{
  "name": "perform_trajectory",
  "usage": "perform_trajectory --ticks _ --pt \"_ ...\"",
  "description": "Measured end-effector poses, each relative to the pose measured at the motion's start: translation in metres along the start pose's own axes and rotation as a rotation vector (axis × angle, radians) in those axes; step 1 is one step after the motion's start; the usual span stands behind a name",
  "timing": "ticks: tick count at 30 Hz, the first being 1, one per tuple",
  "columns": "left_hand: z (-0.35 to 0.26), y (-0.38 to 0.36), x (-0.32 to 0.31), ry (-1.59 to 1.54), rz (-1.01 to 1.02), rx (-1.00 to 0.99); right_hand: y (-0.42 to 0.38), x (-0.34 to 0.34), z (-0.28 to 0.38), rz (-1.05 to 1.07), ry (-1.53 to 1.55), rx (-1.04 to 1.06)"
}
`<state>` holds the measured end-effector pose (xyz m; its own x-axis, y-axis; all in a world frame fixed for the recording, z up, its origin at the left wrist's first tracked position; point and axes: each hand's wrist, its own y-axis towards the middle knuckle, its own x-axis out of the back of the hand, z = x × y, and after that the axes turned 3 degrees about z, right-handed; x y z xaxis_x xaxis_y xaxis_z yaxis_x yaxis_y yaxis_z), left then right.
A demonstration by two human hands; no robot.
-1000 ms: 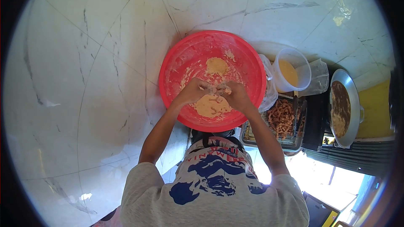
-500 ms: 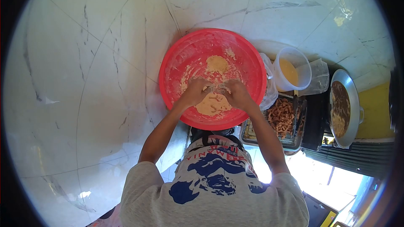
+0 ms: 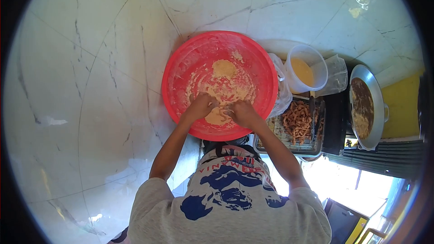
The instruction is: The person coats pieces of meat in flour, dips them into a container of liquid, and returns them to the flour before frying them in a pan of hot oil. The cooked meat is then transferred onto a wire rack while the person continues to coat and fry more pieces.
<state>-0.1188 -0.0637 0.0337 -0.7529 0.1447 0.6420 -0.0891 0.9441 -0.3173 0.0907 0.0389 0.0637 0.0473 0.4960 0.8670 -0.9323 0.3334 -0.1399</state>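
Observation:
A wide red plastic basin (image 3: pixel 266 70) holds pale flour, spread thin over its floor with one small mound (image 3: pixel 224 68) toward the far side. Inside it, my left hand (image 3: pixel 202 105) is low over the near flour, its fingers curled inward. My right hand (image 3: pixel 242 113) is just beside it, fingers bent down at a floury patch (image 3: pixel 217 117) that shows between the hands. Small flour-coated pieces seem to lie in this patch, partly hidden by my fingers. What the fingertips pinch, if anything, is too small to make out.
Right of the basin are a plastic bag (image 3: pixel 281 99), a clear tub (image 3: pixel 322 74) of yellow liquid, and a rack tray (image 3: pixel 275 141) with browned fried strips (image 3: pixel 297 121) and tongs (image 3: pixel 315 117). Further right, a metal pan (image 3: pixel 377 113) holds dark oil. A marbled tile wall (image 3: pixel 113 86) stands behind.
Both hands have moved lower and nearer to me in the basin, and a little further apart. The whole view has shifted slightly.

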Motion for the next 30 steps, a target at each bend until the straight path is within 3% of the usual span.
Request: perform_trajectory --ticks 2,3,6,8,11,14,17,20,30 --pt "-0.015 -0.014 -0.008 0.355 -0.008 0.012 -0.008 -0.002 -0.008 -0.140 0.018 0.011" --pt "-0.022 -0.017 -0.007 0.356 0.035 0.050 -0.010 0.002 -0.008 -0.211 0.029 0.018" --pt "-0.026 -0.017 -0.007 0.294 0.089 0.100 -0.024 0.030 -0.023 -0.733 0.217 0.032" --pt "-0.006 -0.015 -0.011 0.158 0.029 0.058 -0.033 0.047 -0.051 -1.017 0.227 -0.041" --pt "-0.002 -0.023 -0.007 0.080 -0.008 0.165 -0.050 0.043 -0.107 -1.079 0.366 -0.377" --pt "0.023 -0.027 -0.019 0.024 -0.089 0.100 -0.057 0.038 -0.132 -0.563 0.144 -0.668" --pt "0.011 -0.028 -0.015 0.117 0.017 0.245 -0.039 0.014 -0.159 -0.381 -0.110 -0.709" --pt "0.013 -0.022 -0.021 0.103 -0.017 0.253 -0.021 0.023 -0.161 -0.176 -0.203 -0.815" --pt "0.016 -0.020 -0.029 0.037 -0.074 0.302 -0.016 0.028 -0.175 -0.018 -0.223 -0.689"
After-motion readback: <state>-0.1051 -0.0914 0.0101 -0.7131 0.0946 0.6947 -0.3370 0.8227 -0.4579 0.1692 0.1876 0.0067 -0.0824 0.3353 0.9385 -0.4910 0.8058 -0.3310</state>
